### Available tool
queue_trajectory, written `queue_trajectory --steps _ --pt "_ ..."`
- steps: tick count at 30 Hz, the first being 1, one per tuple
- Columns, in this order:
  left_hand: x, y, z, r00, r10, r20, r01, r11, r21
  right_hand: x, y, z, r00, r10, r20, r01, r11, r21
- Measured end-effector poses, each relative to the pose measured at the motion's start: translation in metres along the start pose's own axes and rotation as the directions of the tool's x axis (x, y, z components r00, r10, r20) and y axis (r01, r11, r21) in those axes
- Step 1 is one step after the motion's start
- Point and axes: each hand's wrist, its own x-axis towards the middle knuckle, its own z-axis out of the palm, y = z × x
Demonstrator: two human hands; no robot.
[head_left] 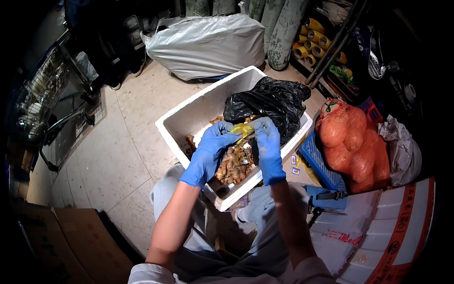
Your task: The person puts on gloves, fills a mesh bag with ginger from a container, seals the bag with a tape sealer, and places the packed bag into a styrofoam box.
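My left hand point(210, 149) and my right hand point(268, 149), both in blue gloves, meet over a white foam box point(182, 113). Their fingers are pinched on a crumpled yellow strip point(242, 129), which looks like thin plastic and hangs down between them. Pieces of ginger root point(232, 168) lie in the box below, partly hidden by my hands. A black plastic bag point(269, 104) drapes over the box's far right side, just beyond my right hand. Something dark shows beside my right palm, too unclear to name.
At the back lies a stuffed white sack point(208, 45). To the right are a red mesh bag of round produce point(352, 142), a blue basket point(319, 161) and a printed carton point(378, 232). A cardboard box point(85, 236) stands at left, below a wire rack point(45, 90).
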Motion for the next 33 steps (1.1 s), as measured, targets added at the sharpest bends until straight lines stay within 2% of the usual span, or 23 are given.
queue_trajectory --steps 2,4,5,6,7,8,10,11,13,14,16,17,18,20,21,22,23,26,27,29,31,32,33 --pt "0.005 -0.007 -0.007 1.0 0.03 -0.008 -0.03 0.998 0.055 0.001 -0.001 -0.003 0.964 0.265 -0.008 -0.24 0.887 0.395" --pt "0.008 -0.01 -0.011 0.989 0.086 -0.118 -0.089 0.996 -0.025 0.002 -0.006 -0.002 0.967 0.254 -0.001 -0.22 0.841 0.495" --pt "0.008 -0.008 -0.011 0.989 0.087 -0.119 -0.09 0.996 -0.025 0.004 -0.015 0.0 0.923 0.384 -0.017 -0.276 0.693 0.666" --pt "0.007 -0.004 -0.012 0.987 0.08 -0.138 -0.106 0.976 -0.192 0.004 -0.02 0.001 0.862 0.508 -0.004 -0.297 0.509 0.808" --pt "0.006 -0.001 -0.013 0.985 0.071 -0.154 -0.122 0.928 -0.352 0.004 0.03 -0.02 0.936 0.217 0.277 -0.33 0.269 0.905" --pt "0.006 0.0 -0.016 0.985 0.071 -0.154 -0.122 0.928 -0.352 0.005 0.038 -0.025 0.936 0.216 0.277 -0.33 0.269 0.905" --pt "0.006 0.001 -0.021 0.997 0.063 -0.044 -0.075 0.918 -0.39 0.008 0.044 -0.03 0.849 0.096 0.519 -0.527 0.099 0.844" --pt "0.008 0.0 -0.015 0.989 0.044 -0.141 -0.092 0.93 -0.357 0.006 0.025 -0.021 0.85 0.096 0.519 -0.526 0.099 0.844" --pt "0.002 0.009 -0.006 0.984 0.088 -0.157 -0.134 0.94 -0.315 -0.003 -0.01 -0.001 0.885 0.421 0.2 -0.456 0.692 0.56" --pt "0.0 0.012 -0.003 0.976 0.134 -0.173 -0.178 0.946 -0.272 -0.004 -0.01 0.003 0.885 0.422 0.2 -0.456 0.692 0.56" --pt "0.007 0.005 -0.016 0.974 0.164 -0.157 -0.201 0.944 -0.263 -0.005 -0.009 0.009 0.911 0.296 0.286 -0.281 0.955 -0.095" --pt "0.009 0.003 -0.02 0.975 0.183 -0.125 -0.203 0.963 -0.176 -0.003 -0.002 -0.001 0.857 0.445 0.261 -0.394 0.891 -0.226" --pt "0.01 0.001 -0.022 0.976 0.197 -0.09 -0.205 0.975 -0.088 0.0 0.01 -0.007 0.858 0.444 0.256 -0.395 0.891 -0.222" --pt "0.007 0.001 -0.008 0.982 0.121 -0.145 -0.124 0.992 -0.012 0.005 0.025 -0.013 0.917 0.388 -0.091 -0.391 0.92 -0.018" --pt "0.007 -0.002 -0.002 0.974 0.164 -0.158 -0.119 0.958 0.262 0.004 0.031 -0.014 0.894 0.41 -0.179 -0.362 0.899 0.248" --pt "0.006 -0.003 0.001 0.965 0.211 -0.159 -0.101 0.85 0.516 0.0 0.043 -0.017 0.895 0.407 -0.18 -0.359 0.9 0.249" --pt "0.013 -0.014 -0.011 0.945 0.295 -0.139 -0.14 0.753 0.643 -0.006 0.055 -0.02 0.948 0.266 -0.172 -0.223 0.946 0.234" --pt "0.023 -0.024 -0.029 0.964 0.165 -0.209 0.024 0.727 0.687 -0.006 0.071 -0.033 0.967 0.252 0.029 -0.244 0.891 0.383" --pt "0.024 -0.027 -0.032 0.956 0.211 -0.206 -0.01 0.72 0.694 -0.006 0.075 -0.034 0.931 0.351 0.105 -0.357 0.807 0.471" --pt "0.021 -0.029 -0.029 0.952 0.25 -0.178 -0.092 0.785 0.613 -0.003 0.002 -0.01 0.631 0.759 0.16 -0.562 0.306 0.768" --pt "0.017 -0.024 -0.021 0.944 0.293 -0.153 -0.174 0.835 0.521 -0.006 -0.01 -0.005 0.7 0.692 0.179 -0.551 0.363 0.752" --pt "0.01 -0.014 -0.012 0.966 0.164 -0.2 -0.123 0.971 0.204 -0.008 -0.011 -0.004 0.76 0.618 0.201 -0.534 0.417 0.736" --pt "0.006 -0.009 -0.008 0.979 0.026 -0.201 -0.055 0.989 -0.138 -0.006 -0.01 -0.003 0.76 0.619 0.201 -0.534 0.417 0.735"
